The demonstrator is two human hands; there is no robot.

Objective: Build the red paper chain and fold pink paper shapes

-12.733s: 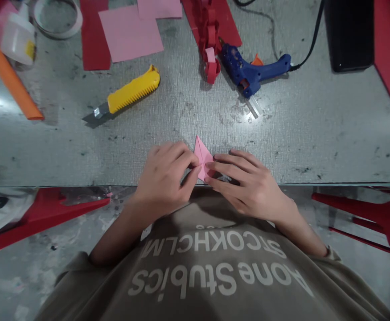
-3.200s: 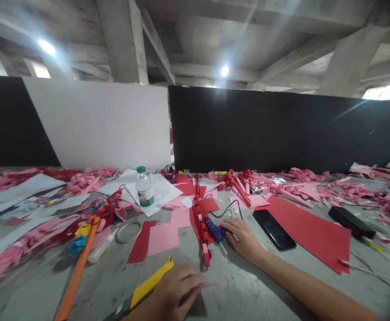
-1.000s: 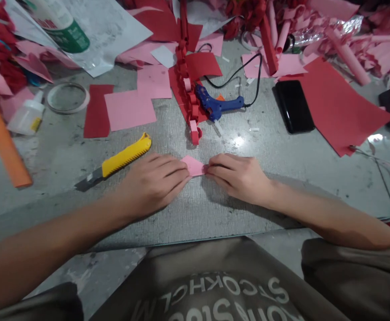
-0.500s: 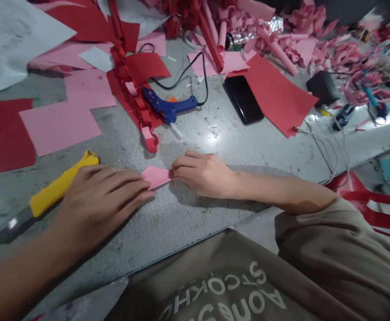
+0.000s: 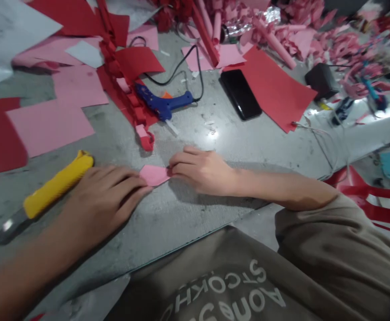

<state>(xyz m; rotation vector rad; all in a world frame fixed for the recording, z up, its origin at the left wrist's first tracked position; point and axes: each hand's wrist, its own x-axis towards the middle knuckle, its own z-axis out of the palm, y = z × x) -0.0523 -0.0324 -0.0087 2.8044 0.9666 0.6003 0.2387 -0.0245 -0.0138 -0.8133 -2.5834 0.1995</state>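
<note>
A small folded piece of pink paper (image 5: 155, 175) lies on the grey tabletop between my two hands. My left hand (image 5: 111, 189) is closed on its left end, thumb along the near edge and fingers over the top. At the right end, the bent fingers of my right hand (image 5: 198, 171) pinch the paper, hiding that corner. Beside my left hand lies a utility knife with a yellow handle (image 5: 59, 183), its blade towards the lower left. Just beyond the paper is a red and pink paper chain (image 5: 140, 117).
A blue glue gun (image 5: 164, 103) with a black cord rests beside the chain. Further right are a black phone (image 5: 240, 94), red sheets (image 5: 278, 89) and a black adapter (image 5: 322, 81). Pink sheets (image 5: 49, 125) lie at left. Crumpled pink paper (image 5: 301, 22) fills the back.
The view has shifted slightly, so the things on the table appear a little further left and up. Both hands keep hold of the pink paper, which looks slightly wider in view.
</note>
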